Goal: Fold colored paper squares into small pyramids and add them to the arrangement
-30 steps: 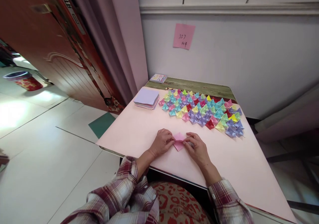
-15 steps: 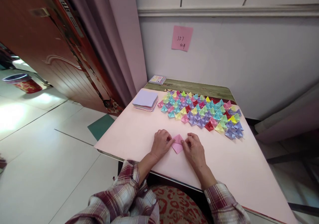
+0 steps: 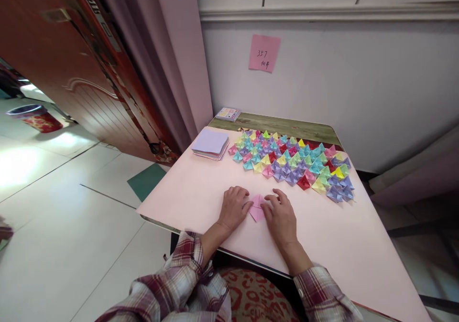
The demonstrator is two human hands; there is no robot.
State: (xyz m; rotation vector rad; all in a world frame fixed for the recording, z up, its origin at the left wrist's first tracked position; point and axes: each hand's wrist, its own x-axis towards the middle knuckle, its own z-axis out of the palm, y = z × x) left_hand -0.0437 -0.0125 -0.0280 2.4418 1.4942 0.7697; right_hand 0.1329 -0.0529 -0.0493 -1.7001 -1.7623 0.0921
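A small folded piece of pink origami paper lies on the table in front of me, kite-shaped with a crease line across its middle. My left hand is at its left side, the thumb tip touching the paper's edge and the other fingers bent loosely above the table. At the right side is my right hand; its thumb rests at the paper's right corner, while its index and middle fingers are raised apart. Neither hand pinches the paper. The thumbs cover its side corners.
Beyond my hands stand rows of colourful folded paper pieces. A stack of square paper sheets lies at the left, with a small printed pack behind it. A pink note is on the wall. The pink-covered table extends right.
The fingers of both hands have lifted and spread away from the thumbs, most clearly on the right. The pink paper stays in place; the whole view has shifted slightly.
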